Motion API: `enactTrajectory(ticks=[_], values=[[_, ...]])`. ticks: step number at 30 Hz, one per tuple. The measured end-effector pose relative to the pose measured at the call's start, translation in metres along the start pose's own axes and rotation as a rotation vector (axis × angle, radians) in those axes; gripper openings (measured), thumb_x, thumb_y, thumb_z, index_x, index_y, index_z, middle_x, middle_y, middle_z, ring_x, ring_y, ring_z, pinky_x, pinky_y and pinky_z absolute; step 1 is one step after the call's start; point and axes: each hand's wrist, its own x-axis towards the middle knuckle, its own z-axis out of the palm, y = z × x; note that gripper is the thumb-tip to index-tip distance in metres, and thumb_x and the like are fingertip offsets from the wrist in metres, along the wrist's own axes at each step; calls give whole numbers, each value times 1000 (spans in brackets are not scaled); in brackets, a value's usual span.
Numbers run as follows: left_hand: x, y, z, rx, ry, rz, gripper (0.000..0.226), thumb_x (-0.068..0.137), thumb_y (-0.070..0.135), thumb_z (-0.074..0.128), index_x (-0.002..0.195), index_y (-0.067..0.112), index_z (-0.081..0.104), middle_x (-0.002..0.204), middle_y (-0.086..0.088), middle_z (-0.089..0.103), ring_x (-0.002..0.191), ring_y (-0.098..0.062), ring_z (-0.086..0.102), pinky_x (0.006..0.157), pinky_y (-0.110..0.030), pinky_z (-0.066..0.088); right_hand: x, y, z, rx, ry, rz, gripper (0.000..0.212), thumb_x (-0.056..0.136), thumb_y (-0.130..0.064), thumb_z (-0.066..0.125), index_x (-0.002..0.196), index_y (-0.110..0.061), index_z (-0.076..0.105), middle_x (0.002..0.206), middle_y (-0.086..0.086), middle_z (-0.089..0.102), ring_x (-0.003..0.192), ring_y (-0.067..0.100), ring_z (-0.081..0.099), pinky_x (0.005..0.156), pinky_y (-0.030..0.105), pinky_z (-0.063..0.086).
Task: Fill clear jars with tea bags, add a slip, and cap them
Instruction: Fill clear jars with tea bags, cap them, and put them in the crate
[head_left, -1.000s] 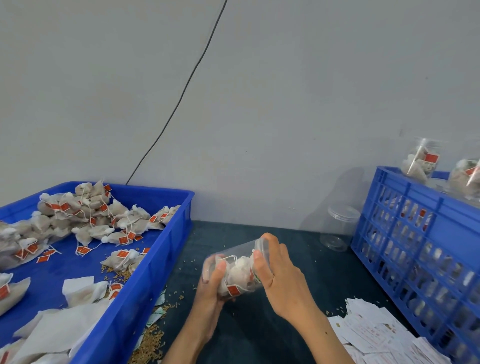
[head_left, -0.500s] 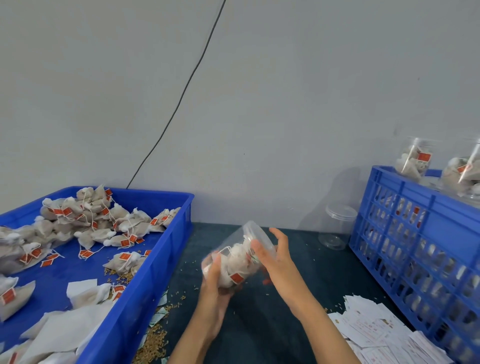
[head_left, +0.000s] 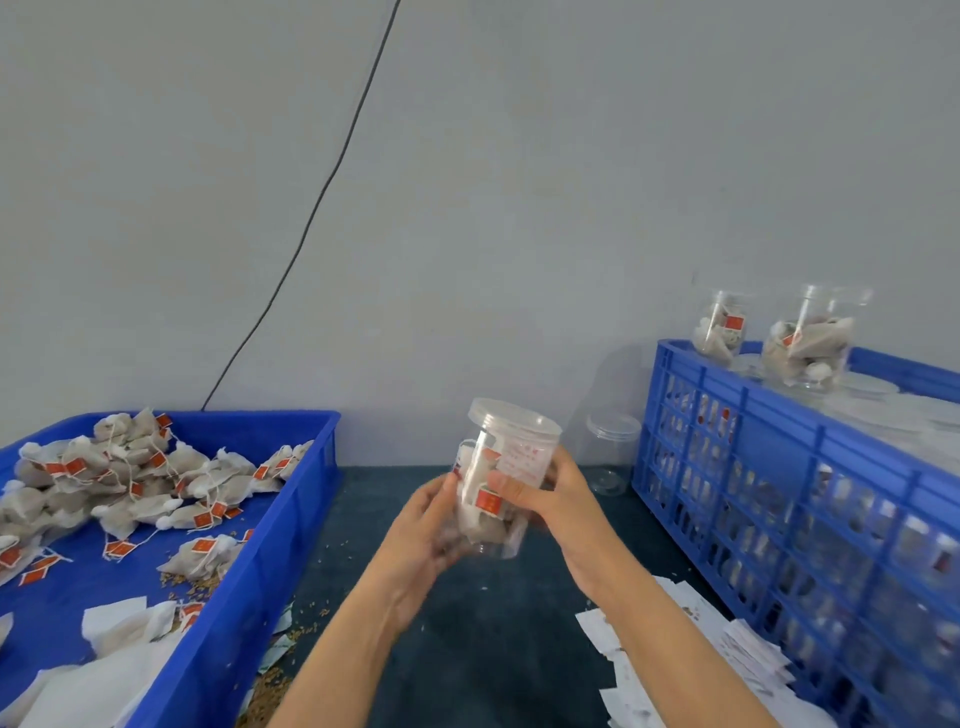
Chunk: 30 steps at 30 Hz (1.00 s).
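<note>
1. Left hand (head_left: 423, 525) raised mid-frame, palm turned right, fingers curled round the lower side of a jar (head_left: 498, 478).
2. Right hand (head_left: 558, 501) opposite, thumb across the jar's front, fingers wrapped behind.
3. Both forearms angled up from the bottom edge, converging.

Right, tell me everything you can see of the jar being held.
The jar is clear plastic, round, with a clear lid on top. It is held nearly upright, tilted slightly, above the dark table. Inside are tea bags with red tags and a white printed slip against the wall. The left hand cups its lower side; the right hand grips the other.
</note>
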Motion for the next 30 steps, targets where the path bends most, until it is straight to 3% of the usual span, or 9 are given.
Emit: enactTrajectory(ticks=[3,7,11,15,18,21,23,26,30], values=[[-3,19,14,188,42,238,40,94,13,59,131,24,52,133,1,59,120,-13,58,104,-35,46,-9,-13,-20,-46,50,-42,64,69,-20,84,122,-24,47,108,-13,63,89,-9,61,63,9,48],[-5,46,49,337,-123,328,48,94,-11,48,128,22,52,127,3,61,114,-5,59,84,-11,49,-20,-33,-46,-85,132,-82,60,68,-17,85,115,-22,48,104,-13,63,78,-15,60,58,4,45],[-3,68,91,384,-152,329,48,93,-8,51,127,25,52,122,3,62,110,-11,62,82,-17,52,-31,-66,-75,-90,202,-100,65,68,-17,86,119,-18,47,108,-9,63,89,-4,60,60,9,47],[8,90,141,424,-161,364,45,95,5,54,133,27,52,111,-1,62,105,-15,62,87,-26,53,-33,-106,-113,-124,292,-117,65,68,-17,86,120,-16,47,110,-1,65,96,12,64,74,26,53],[29,108,188,466,-234,408,44,95,9,56,135,28,51,106,-3,59,96,-11,60,77,-20,54,-32,-139,-154,-183,362,-153,46,67,-19,86,94,-25,50,94,-6,65,79,7,64,62,30,53],[48,115,241,479,-308,445,44,95,11,57,136,24,48,101,1,55,86,-5,57,64,-10,52,-29,-161,-201,-226,442,-133,59,67,-21,87,114,-15,51,104,2,67,87,17,66,61,33,52],[58,112,276,467,-351,445,45,96,11,56,139,18,44,109,1,55,92,-10,58,73,-18,54,-25,-168,-232,-260,493,-133,57,69,-21,86,117,-9,57,104,9,70,86,23,68,59,31,48],[70,95,319,447,-412,384,49,94,1,51,140,11,40,135,-6,50,115,-22,54,97,-37,50,-17,-166,-270,-227,584,-96,54,69,-19,85,115,-3,61,102,17,70,81,28,67,61,36,46],[80,68,346,433,-480,313,58,90,-6,51,143,13,36,144,-4,42,127,-23,45,106,-39,41,-8,-152,-301,-214,609,-15,58,66,-18,86,114,2,60,100,19,69,74,26,62,63,36,44]])
